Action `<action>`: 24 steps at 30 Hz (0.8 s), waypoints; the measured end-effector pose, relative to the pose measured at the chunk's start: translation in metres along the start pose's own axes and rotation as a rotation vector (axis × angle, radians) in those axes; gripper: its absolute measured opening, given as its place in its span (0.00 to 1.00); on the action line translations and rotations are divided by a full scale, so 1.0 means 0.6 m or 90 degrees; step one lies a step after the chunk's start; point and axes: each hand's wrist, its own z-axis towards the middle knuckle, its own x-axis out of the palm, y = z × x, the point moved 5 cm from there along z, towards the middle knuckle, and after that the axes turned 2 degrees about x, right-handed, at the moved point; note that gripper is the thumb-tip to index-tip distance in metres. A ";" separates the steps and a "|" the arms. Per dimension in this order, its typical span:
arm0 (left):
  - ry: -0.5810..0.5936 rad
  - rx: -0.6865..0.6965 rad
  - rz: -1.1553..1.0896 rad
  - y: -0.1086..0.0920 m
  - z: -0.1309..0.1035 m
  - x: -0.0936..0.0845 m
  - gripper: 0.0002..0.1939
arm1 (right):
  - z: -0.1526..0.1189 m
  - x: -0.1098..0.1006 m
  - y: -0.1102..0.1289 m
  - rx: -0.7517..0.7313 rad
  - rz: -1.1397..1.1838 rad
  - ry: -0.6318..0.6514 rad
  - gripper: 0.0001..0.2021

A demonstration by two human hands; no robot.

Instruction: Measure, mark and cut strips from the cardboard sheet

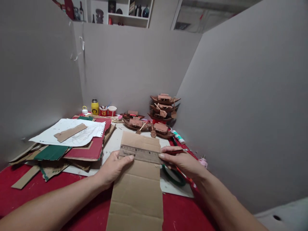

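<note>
Our hands are apart, one at each side of a cardboard strip (138,192) held in front of us, above the red table (79,199). Our left hand (117,165) is clamped on the strip's left edge, its thumb pressing a clear ruler (144,154) laid across the cardboard near the far end. Our right hand (176,158) pinches the ruler's right end and also holds a slim dark tool (175,151), perhaps a pen; the fingers hide too much of it for us to be sure.

Just beyond the strip's right edge we see a green ring (179,182) on a white board (115,139). To our left, a loose pile of cardboard bears white paper (48,134) with a brown scrap (71,132) on top. Farther off stand small brown model boats (165,107), some stacked, and, leftward, a yellow bottle (95,108) beside two red cups (112,111). Grey panels (139,61) enclose the table.
</note>
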 end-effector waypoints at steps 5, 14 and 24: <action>-0.023 -0.008 0.002 0.000 0.009 -0.010 0.20 | 0.000 0.003 0.005 -0.003 -0.020 0.032 0.18; -0.037 0.016 0.015 0.003 0.013 -0.017 0.22 | -0.005 0.003 0.009 -0.006 0.001 0.031 0.17; -0.044 0.015 0.020 0.000 0.009 -0.014 0.22 | -0.011 0.010 0.022 -0.015 0.042 0.037 0.15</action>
